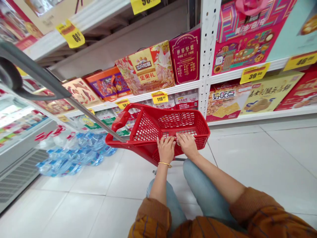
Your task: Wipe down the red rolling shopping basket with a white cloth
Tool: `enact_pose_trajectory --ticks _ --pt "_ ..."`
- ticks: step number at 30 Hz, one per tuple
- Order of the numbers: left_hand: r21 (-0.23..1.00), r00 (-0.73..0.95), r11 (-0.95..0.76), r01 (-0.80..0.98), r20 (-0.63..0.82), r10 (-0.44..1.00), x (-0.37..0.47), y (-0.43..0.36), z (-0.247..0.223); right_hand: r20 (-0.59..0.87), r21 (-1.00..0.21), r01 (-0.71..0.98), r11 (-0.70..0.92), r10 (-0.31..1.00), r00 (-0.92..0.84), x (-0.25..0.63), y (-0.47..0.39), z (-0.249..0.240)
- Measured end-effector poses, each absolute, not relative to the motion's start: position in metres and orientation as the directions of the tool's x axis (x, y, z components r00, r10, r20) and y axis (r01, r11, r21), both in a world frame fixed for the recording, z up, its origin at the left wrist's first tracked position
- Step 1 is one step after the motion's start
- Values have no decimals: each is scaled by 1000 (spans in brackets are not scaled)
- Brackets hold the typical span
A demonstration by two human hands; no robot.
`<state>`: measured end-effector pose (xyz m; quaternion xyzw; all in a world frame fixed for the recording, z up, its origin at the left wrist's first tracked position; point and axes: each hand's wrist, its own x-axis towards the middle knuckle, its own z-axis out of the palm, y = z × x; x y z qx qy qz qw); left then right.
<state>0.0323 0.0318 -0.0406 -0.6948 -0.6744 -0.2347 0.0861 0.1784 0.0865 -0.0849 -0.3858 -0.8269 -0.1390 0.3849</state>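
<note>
A red plastic shopping basket [158, 124] stands on the white tiled floor in front of me, with nothing visible inside. A long grey pull handle [74, 105] slants up from it toward the upper left. My left hand [166, 148] and my right hand [187, 144] rest side by side on the basket's near rim, fingers curled over the edge. A gold bangle [165, 163] circles my left wrist. My knees in blue jeans [200, 185] show below the hands.
Shelves ahead hold boxed gift sets [146, 67] with yellow price tags [159, 97]. Shrink-wrapped water bottle packs [71, 152] lie on the floor at the left, beside a chest freezer [19, 155]. White floor tiles [267, 158] stretch to the right.
</note>
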Motion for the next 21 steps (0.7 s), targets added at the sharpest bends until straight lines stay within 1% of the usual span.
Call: enact_pose_trajectory --ticks 2,6,14,18,21 --pt "192 -3 -91 977 442 897 29 32 -41 736 -42 748 662 527 -425 179 88 -85" --pt "188 17 -110 976 438 899 24 33 -43 734 36 722 691 472 -488 191 92 -84" --pt "191 10 -99 977 421 907 22 35 -41 724 77 741 667 474 -502 221 100 -85" --pt "190 -3 -81 979 403 915 20 35 -40 699 30 746 665 520 -491 239 102 -89" --pt "182 -2 -78 980 399 917 18 34 -40 709 -13 735 677 525 -471 248 104 -91"
